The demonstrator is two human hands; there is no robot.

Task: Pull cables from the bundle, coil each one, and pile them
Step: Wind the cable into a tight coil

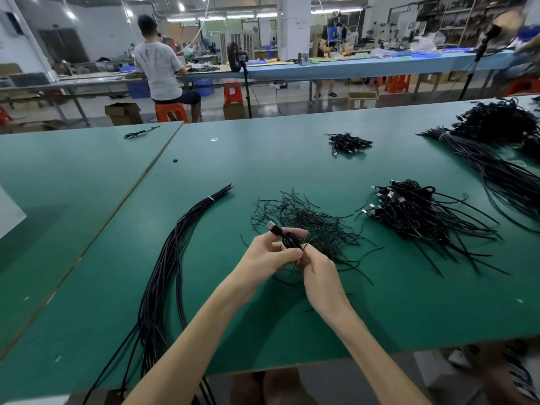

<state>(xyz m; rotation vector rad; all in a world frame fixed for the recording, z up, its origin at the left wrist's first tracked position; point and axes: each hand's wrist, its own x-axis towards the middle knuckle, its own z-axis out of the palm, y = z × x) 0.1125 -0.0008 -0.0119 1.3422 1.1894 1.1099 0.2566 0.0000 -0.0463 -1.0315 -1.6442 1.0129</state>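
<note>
A coiled black cable (289, 239) with a silver USB plug pointing up-left sits between both hands above the green table (292, 165). My left hand (270, 252) grips the coil, fingers curled round it. My right hand (317, 271) pinches a thin black tie at the coil's lower side. The long cable bundle (172, 264), bound with a white band near its far end, lies to the left and hangs over the front edge. A pile of coiled cables (415, 211) lies to the right. Loose black ties (309, 220) lie just beyond my hands.
A small cable heap (347, 141) lies mid-table farther back. More bundles (496, 159) fill the right side. One stray cable (140, 133) rests on the adjoining left table. A person on an orange stool (171, 111) works at a bench behind.
</note>
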